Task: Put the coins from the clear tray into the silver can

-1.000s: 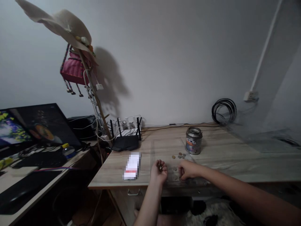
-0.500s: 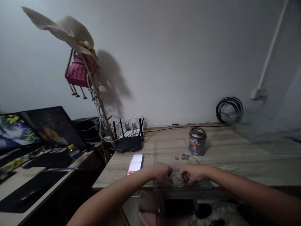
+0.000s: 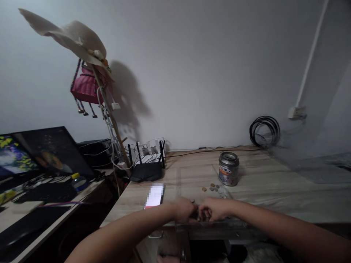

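Observation:
My left hand (image 3: 185, 209) and my right hand (image 3: 216, 208) meet at the desk's front edge, over a clear plastic sheet or tray. Curled inward, the fingers of my right hand press together; what is in them is hidden. The left fingers also bend in, partly out of sight, close against the right ones. One coin (image 3: 192, 201) shows just behind my left hand. Several gold and silver coins (image 3: 212, 185) lie behind my right hand. Beyond them stands a round metal tin (image 3: 228, 170) with a printed label.
A phone (image 3: 155, 195) with a lit screen lies left of my hands. Behind it sit a black router (image 3: 147, 171) and white cabled devices. Coiled black cable (image 3: 264, 131) leans on the wall. At left are monitors (image 3: 52, 153), a capped bottle (image 3: 79, 182) and a hat (image 3: 79, 36) on a stand.
My right hand has moved left, closing the gap to my left hand; they now touch or nearly touch. The view has shifted slightly right and up. The tin and gold coins stay in place.

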`<state>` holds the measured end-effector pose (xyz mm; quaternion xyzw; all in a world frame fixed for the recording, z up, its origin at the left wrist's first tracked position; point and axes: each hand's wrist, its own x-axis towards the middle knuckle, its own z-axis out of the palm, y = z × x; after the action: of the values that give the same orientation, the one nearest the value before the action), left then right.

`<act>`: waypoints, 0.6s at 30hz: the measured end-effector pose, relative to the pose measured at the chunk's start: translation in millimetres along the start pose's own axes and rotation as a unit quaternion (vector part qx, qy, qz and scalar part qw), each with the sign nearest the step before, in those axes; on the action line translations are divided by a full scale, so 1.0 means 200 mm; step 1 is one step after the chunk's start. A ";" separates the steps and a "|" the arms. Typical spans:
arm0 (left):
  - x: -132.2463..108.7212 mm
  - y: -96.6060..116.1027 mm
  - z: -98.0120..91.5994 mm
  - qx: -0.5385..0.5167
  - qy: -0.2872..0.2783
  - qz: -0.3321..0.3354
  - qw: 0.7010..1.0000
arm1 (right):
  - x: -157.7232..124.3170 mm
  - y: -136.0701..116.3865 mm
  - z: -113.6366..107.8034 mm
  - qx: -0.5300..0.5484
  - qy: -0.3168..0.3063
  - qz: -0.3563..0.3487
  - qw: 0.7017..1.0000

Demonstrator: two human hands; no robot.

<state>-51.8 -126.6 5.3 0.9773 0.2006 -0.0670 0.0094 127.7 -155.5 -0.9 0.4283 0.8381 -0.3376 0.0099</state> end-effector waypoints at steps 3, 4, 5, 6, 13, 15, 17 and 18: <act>0.03 -0.01 0.04 -0.021 0.064 0.026 0.997 | 0.00 -0.01 -0.01 -0.031 0.021 -0.002 0.999; 0.04 0.00 0.06 -0.027 0.076 0.030 0.996 | 0.00 -0.01 -0.01 -0.032 0.025 -0.004 0.999; 0.06 0.00 0.07 -0.036 0.083 0.029 0.995 | -0.01 -0.01 0.00 -0.028 0.028 -0.004 0.999; 0.08 0.00 0.09 -0.047 0.085 0.024 0.995 | -0.02 0.00 0.00 -0.019 0.032 -0.001 0.999; 0.16 0.03 0.12 -0.137 0.041 -0.044 0.989 | -0.09 0.06 0.03 0.078 0.095 0.051 0.991; 0.16 0.02 0.08 -0.185 0.054 -0.084 0.978 | -0.10 0.07 0.00 0.100 0.151 0.056 0.982; 0.17 0.00 0.03 -0.304 0.093 -0.130 0.939 | -0.10 0.06 -0.06 0.119 0.225 0.054 0.966; 0.18 -0.02 -0.01 -0.395 0.111 -0.155 0.898 | -0.09 0.06 -0.10 0.126 0.256 0.051 0.957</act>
<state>-20.0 -109.4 1.9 0.8507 0.3594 0.1260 0.3624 152.6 -152.9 13.3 0.5399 0.7403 -0.3191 -0.2420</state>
